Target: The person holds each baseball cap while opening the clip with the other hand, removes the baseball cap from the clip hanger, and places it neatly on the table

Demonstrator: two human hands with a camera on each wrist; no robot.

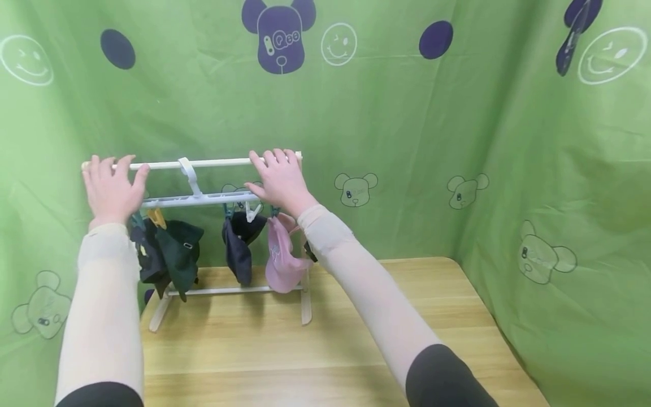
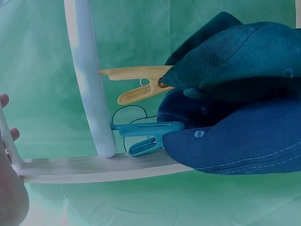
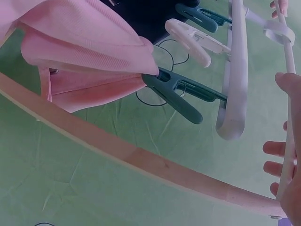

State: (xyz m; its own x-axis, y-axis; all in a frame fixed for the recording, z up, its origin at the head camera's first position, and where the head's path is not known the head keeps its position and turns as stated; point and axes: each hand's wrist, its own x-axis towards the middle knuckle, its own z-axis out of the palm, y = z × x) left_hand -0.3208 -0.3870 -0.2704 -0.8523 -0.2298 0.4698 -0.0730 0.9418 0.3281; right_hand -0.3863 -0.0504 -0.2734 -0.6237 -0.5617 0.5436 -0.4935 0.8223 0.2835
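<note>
A wooden rack has a pale top bar (image 1: 224, 163). My left hand (image 1: 113, 189) grips the bar's left end, fingers over it. Near the other end my right hand (image 1: 282, 181) holds the same bar; in the right wrist view its fingers (image 3: 273, 168) show past the bar. Between the hands, a light-blue clip hanger (image 1: 203, 199) hangs by its hook (image 1: 189, 175). Clipped to it are a pink cap (image 1: 285, 263), a dark navy cap (image 1: 239, 249), a dark green cap (image 1: 180, 254) and a blue cap (image 2: 240, 146) at the left.
The rack's feet (image 1: 306, 308) stand on a wood-grain table (image 1: 356, 339). A lower crossbar (image 1: 234, 290) joins its sides. A yellow clip (image 2: 141, 77), a teal clip (image 2: 150, 132) and a white clip (image 3: 190, 40) hang from the hanger. Green printed curtain (image 1: 396, 124) surrounds the table.
</note>
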